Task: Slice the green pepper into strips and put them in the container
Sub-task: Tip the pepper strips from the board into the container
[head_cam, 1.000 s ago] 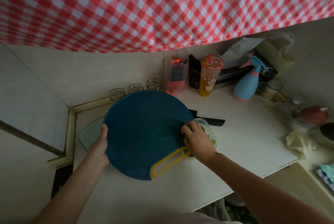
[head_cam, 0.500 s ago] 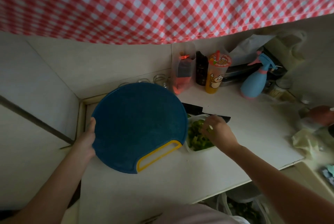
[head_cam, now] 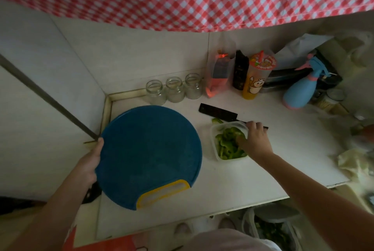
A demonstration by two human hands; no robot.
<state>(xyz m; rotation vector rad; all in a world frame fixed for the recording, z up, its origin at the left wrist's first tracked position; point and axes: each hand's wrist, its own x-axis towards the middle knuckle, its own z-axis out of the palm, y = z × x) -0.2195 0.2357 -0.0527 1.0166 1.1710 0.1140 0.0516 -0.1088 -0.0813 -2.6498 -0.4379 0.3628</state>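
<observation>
The left hand [head_cam: 89, 161] grips the left rim of the board [head_cam: 149, 155], thumb on top and the other fingers hidden beneath. The board's blue face shows no pepper, and its yellow handle points toward the person. Behind it stand three jars [head_cam: 174, 90]. To the right, the knife [head_cam: 217, 112] lies flat on the counter [head_cam: 293, 149], and one stray piece [head_cam: 217, 120] sits just beside the container [head_cam: 212, 135]. The strips [head_cam: 226, 145] are already piled inside it. The right hand [head_cam: 255, 141] reaches in from the right, fingers bent over the far rim and thumb down among the strips. I cannot tell whether it is pinching any or only steadying the tub.

The strips look light, limp and probably wet-slick, so a loose pinch of several together should suit them, and the stray one can be nipped between fingertips. The thin plastic tub will likely slide, so it is best held by its rim. A cup [head_cam: 257, 76] and a spray bottle [head_cam: 299, 92] stand at the back right.
</observation>
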